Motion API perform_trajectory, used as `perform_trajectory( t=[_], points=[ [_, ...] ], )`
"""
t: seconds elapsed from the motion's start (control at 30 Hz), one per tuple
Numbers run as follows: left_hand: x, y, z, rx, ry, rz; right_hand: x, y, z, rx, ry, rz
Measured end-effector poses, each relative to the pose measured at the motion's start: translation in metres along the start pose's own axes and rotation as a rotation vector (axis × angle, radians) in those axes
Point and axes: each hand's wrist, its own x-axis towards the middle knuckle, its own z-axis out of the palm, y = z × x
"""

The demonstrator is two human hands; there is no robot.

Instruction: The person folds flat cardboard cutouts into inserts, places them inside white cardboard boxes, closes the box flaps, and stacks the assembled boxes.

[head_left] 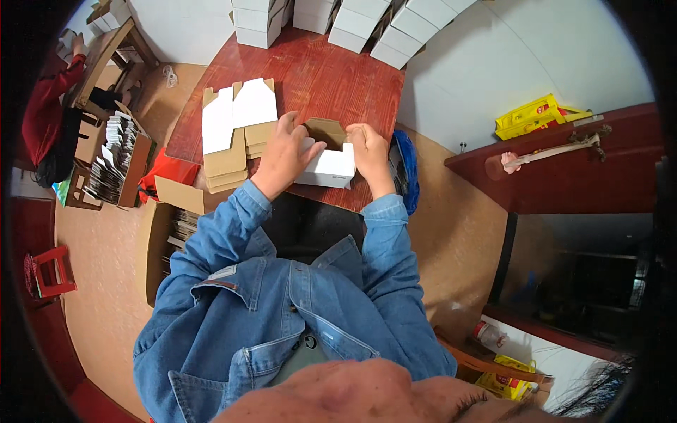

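Observation:
A small cardboard box, white outside and brown inside, stands at the near edge of the dark red table. Its brown flap rises at the far side. My left hand grips the box's left end, with the thumb over the edge and the index finger raised. At the right end, my right hand is closed on the corner, its fingers bent. The exact hold of the fingertips is partly hidden. Left of the box lie flat folded cartons in stacks, some white side up, others brown.
Stacks of white boxes line the table's far edge. Open cartons of folded cardboard stand on the floor to the left, one close beside me. A blue bag touches the table's right side. Another person sits far left.

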Motion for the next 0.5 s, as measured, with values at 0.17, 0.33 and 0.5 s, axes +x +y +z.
perform_trajectory(
  t=[0.17, 0.33, 0.5],
  points=[
    [-0.003, 0.007, 0.006, -0.074, -0.146, -0.27, -0.009, 0.007, 0.012, -0.032, -0.039, 0.0],
    [-0.026, 0.0, 0.02, 0.021, -0.071, -0.234, -0.038, 0.011, 0.035, 0.748, 0.06, 0.229],
    [-0.024, 0.011, 0.013, 0.001, -0.038, -0.213, -0.04, 0.042, 0.037, 1.117, -0.055, 0.216]
  ],
)
